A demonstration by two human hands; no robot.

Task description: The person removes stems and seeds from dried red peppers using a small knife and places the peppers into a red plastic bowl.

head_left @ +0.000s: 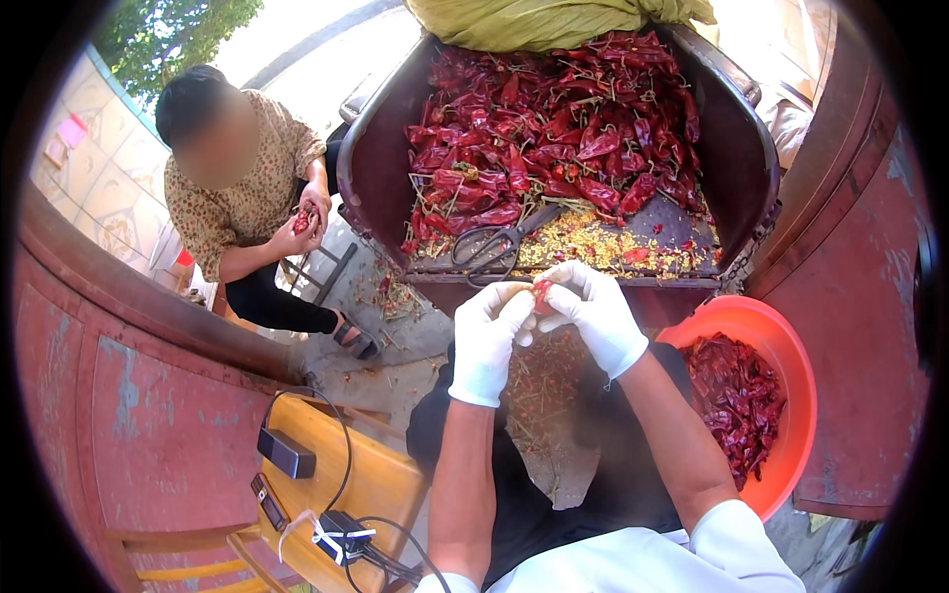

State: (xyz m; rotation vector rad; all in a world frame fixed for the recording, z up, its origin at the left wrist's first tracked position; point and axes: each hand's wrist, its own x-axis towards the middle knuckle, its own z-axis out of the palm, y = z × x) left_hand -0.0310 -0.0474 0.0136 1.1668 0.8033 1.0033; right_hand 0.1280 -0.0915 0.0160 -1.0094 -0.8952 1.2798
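Observation:
My left hand (491, 333) and my right hand (593, 311), both in white knit gloves, meet in front of the cart's near edge. Pinched between their fingertips is a red dried chili pepper (542, 295), mostly covered by the gloves. Just beyond, a pair of black-handled scissors (504, 241) rests on the bed of a dark metal cart (378, 167). Yellow chili seeds (574, 241) are scattered beside the scissors. Behind them a big heap of dried red chili peppers (556, 133), many with stems, fills the cart.
An orange plastic basin (797, 415) holding red chili pieces (734, 408) stands at my right. To the left sits a person (237, 163) with red chili in their hands. A wooden stool (378, 459) carries a phone (270, 502), a black box (286, 453) and cables. Stems litter the floor.

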